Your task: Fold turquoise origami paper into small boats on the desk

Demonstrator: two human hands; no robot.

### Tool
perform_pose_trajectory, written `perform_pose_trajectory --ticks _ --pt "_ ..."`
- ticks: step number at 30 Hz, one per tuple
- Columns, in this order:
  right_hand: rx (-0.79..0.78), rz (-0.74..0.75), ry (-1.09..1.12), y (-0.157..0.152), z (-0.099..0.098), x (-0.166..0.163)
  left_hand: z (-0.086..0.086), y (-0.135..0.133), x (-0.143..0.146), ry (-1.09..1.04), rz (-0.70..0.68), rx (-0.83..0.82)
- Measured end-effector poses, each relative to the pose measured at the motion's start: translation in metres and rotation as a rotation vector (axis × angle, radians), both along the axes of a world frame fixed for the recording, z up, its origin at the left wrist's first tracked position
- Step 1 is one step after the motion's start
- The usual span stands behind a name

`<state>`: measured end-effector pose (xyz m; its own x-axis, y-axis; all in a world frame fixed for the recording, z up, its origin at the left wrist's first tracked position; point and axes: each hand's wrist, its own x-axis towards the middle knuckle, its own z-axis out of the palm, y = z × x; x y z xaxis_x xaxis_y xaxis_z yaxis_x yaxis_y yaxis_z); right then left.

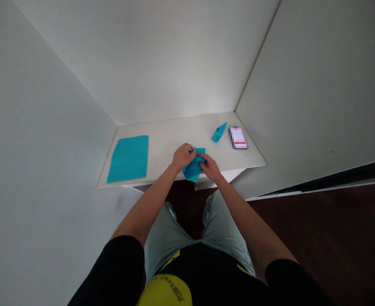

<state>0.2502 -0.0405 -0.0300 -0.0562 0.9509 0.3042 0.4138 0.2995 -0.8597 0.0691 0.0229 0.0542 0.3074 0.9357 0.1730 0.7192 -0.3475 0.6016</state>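
Observation:
A partly folded teal paper [193, 168] lies near the front edge of a small white table [168, 136]. My left hand [182, 155] pinches its upper left corner with the fingers closed on it. My right hand [209, 166] presses on the paper's right side, fingers curled over the fold. Both hands meet at the top of the paper.
A flat teal sheet [129, 158] lies at the table's left end. A finished teal folded figure [218, 132] stands at the back right, beside a phone [238, 137]. White walls close in the table on three sides. Dark wooden floor shows at the right.

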Motion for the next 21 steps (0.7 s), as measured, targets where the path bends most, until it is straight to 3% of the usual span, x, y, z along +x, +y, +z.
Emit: perform_pose_trajectory --ticks 4,8,13,21 --pt "-0.029 -0.016 0.045 -0.001 0.001 0.003 0.001 0.012 -0.005 -0.303 0.140 -0.161" --pt "-0.100 -0.018 0.135 0.000 -0.001 0.007 0.003 0.022 -0.020 -0.445 0.318 -0.226" --pt "-0.105 -0.067 0.234 0.001 0.000 0.010 -0.005 0.027 -0.042 -0.418 0.482 -0.220" --pt "-0.126 -0.082 0.288 0.003 0.000 0.014 -0.028 0.024 -0.070 -0.294 0.545 -0.147"
